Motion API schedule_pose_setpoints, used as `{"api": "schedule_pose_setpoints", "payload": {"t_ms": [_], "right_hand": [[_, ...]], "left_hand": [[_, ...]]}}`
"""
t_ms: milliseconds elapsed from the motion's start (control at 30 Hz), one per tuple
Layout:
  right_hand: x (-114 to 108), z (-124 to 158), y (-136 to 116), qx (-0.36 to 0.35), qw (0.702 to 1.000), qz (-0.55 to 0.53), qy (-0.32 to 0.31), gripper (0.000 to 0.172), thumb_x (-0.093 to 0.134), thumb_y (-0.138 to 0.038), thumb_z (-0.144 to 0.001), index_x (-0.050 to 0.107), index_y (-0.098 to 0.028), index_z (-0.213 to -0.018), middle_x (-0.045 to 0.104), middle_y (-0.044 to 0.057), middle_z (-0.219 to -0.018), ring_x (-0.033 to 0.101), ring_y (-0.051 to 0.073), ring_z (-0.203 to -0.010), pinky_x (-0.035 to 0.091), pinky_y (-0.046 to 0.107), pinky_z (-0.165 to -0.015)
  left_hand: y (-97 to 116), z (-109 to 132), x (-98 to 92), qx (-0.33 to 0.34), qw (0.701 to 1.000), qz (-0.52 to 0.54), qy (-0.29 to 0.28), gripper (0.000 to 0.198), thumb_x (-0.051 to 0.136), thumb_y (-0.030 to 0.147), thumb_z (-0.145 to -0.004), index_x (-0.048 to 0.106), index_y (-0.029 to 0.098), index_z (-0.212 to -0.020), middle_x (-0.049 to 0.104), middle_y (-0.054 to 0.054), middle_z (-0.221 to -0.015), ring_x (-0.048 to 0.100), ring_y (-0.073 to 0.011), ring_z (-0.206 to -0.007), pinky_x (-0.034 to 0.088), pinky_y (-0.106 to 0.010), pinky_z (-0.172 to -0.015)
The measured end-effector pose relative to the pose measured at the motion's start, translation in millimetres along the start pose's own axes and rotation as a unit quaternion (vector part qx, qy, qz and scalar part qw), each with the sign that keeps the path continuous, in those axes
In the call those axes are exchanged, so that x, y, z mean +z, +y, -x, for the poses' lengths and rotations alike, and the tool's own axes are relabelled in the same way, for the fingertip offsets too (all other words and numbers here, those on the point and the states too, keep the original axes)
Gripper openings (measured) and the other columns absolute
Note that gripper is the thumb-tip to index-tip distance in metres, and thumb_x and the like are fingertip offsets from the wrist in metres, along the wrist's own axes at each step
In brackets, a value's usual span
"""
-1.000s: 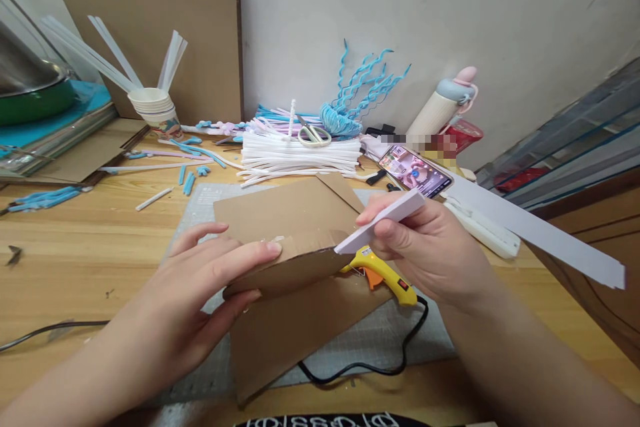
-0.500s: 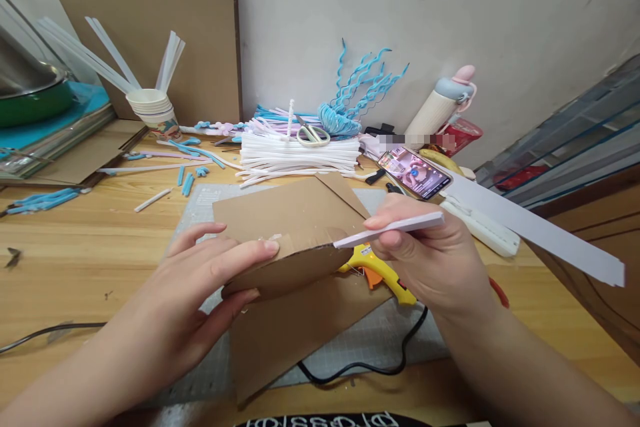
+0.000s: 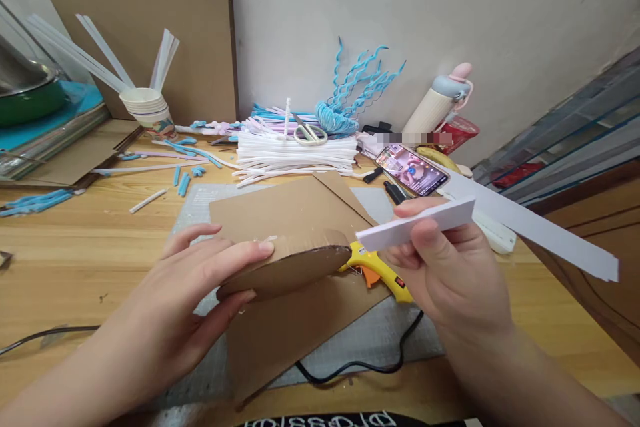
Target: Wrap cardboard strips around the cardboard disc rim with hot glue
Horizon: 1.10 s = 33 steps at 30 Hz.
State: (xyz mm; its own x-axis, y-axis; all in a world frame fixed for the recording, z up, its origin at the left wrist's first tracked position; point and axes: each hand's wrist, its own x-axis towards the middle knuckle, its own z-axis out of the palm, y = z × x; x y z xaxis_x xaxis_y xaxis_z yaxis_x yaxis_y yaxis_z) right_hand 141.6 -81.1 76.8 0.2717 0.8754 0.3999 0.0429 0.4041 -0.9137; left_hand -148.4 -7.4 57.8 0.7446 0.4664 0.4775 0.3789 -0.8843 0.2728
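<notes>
My left hand (image 3: 200, 287) grips a round cardboard piece (image 3: 295, 268) with a rim band, fingers on top and thumb below, tilting it up on edge. Between the thumb and fingers of my right hand (image 3: 445, 260) is a narrow white strip (image 3: 420, 223), held apart from the round piece's right end. Under both lie flat cardboard sheets (image 3: 300, 320) on a grey cutting mat (image 3: 390, 360). A yellow hot glue gun (image 3: 385, 272) with an orange trigger lies just left of my right hand, partly hidden by it.
White pipe cleaners (image 3: 295, 152) with scissors (image 3: 310, 132) on top lie behind the mat. Paper cups (image 3: 150, 110) hold white strips at the left. A phone (image 3: 413, 170), a long white strip (image 3: 545, 227) and a bottle (image 3: 435, 107) are at the right. A black cord (image 3: 360, 365) crosses the mat.
My right hand has moved a little right, drawing the white strip away from the round piece's edge and turning its flat face towards me. My left hand keeps its hold.
</notes>
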Motion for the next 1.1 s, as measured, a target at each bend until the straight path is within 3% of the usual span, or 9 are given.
{"api": "schedule_pose_setpoints", "payload": {"t_ms": [133,233,367,600,667,767,900,967,1100], "right_hand": [[-5,12,-6,-0.14,0.977,0.136,-0.087,0.022,0.076,-0.022,-0.09,0.077,-0.03,-0.11,0.079,0.0,-0.086,0.07,0.016,-0.069,0.059,0.03,-0.062],[-9,19,-10,-0.301,0.899,0.257,-0.186,0.028,0.066,-0.008,-0.093,0.07,-0.016,-0.119,0.079,0.003,-0.081,0.07,0.016,-0.068,0.058,0.031,-0.061],[-9,22,-14,-0.377,0.817,0.391,-0.194,0.016,0.054,-0.012,-0.101,0.069,-0.015,-0.106,0.074,0.005,-0.072,0.068,0.017,-0.067,0.055,0.034,-0.06],[-7,11,-11,-0.405,0.808,0.386,-0.181,0.016,0.058,-0.009,-0.097,0.071,-0.013,-0.106,0.071,0.005,-0.071,0.066,0.017,-0.065,0.053,0.031,-0.056],[-9,12,-10,-0.387,0.834,0.356,-0.168,0.024,0.061,-0.003,-0.093,0.072,-0.012,-0.112,0.073,0.006,-0.078,0.067,0.017,-0.069,0.056,0.031,-0.059],[-11,18,-10,-0.327,0.904,0.26,-0.094,0.039,0.068,-0.004,-0.088,0.072,-0.021,-0.123,0.075,0.004,-0.085,0.068,0.017,-0.068,0.057,0.031,-0.057],[-10,20,-15,-0.135,0.986,0.102,-0.005,0.024,0.073,-0.021,-0.091,0.078,-0.032,-0.111,0.071,-0.002,-0.07,0.061,0.014,-0.054,0.048,0.028,-0.044],[-9,16,-18,-0.017,0.999,0.031,-0.001,0.012,0.078,-0.033,-0.088,0.079,-0.031,-0.099,0.065,-0.003,-0.064,0.055,0.012,-0.051,0.041,0.024,-0.041],[-10,4,-23,0.128,0.99,-0.048,0.028,0.021,0.083,-0.041,-0.081,0.068,-0.029,-0.087,0.048,-0.008,-0.057,0.043,0.009,-0.05,0.035,0.02,-0.045]], "left_hand": [[-1,0,0.0,0.008,1.0,-0.001,0.007,0.05,0.051,0.009,-0.097,0.044,0.028,-0.142,0.072,0.002,-0.119,0.069,-0.0142,-0.1,0.041,-0.037,-0.114],[-1,1,0.0,0.004,1.0,-0.003,0.007,0.052,0.051,0.008,-0.097,0.044,0.029,-0.144,0.071,0.002,-0.12,0.069,-0.014,-0.1,0.041,-0.037,-0.114],[-3,2,-0.2,0.007,1.0,-0.004,0.007,0.053,0.052,0.009,-0.096,0.044,0.029,-0.145,0.071,0.001,-0.117,0.068,-0.0148,-0.1,0.043,-0.037,-0.112],[-3,-1,1.8,0.019,1.0,-0.002,0.009,0.053,0.052,0.006,-0.095,0.046,0.027,-0.143,0.071,0.0,-0.117,0.068,-0.0147,-0.101,0.042,-0.037,-0.113],[-3,-1,2.4,0.029,1.0,0.001,0.011,0.053,0.053,0.005,-0.095,0.047,0.026,-0.142,0.071,0.0,-0.118,0.067,-0.0151,-0.104,0.04,-0.037,-0.114],[-3,0,1.5,0.037,0.999,0.005,0.017,0.054,0.054,0.002,-0.093,0.047,0.025,-0.142,0.071,0.0,-0.118,0.066,-0.0144,-0.108,0.036,-0.036,-0.117],[-2,4,0.4,0.065,0.998,0.003,0.002,0.056,0.052,-0.002,-0.091,0.052,0.027,-0.139,0.069,0.001,-0.104,0.064,-0.0122,-0.095,0.035,-0.038,-0.115],[2,6,1.9,0.08,0.997,-0.013,-0.012,0.057,0.048,-0.003,-0.09,0.056,0.031,-0.135,0.066,0.002,-0.098,0.063,-0.0122,-0.089,0.036,-0.04,-0.114],[15,12,8.9,0.087,0.994,-0.065,0.03,0.052,0.048,0.008,-0.093,0.059,0.041,-0.132,0.062,0.0,-0.097,0.06,-0.0171,-0.091,0.039,-0.048,-0.111]]}}
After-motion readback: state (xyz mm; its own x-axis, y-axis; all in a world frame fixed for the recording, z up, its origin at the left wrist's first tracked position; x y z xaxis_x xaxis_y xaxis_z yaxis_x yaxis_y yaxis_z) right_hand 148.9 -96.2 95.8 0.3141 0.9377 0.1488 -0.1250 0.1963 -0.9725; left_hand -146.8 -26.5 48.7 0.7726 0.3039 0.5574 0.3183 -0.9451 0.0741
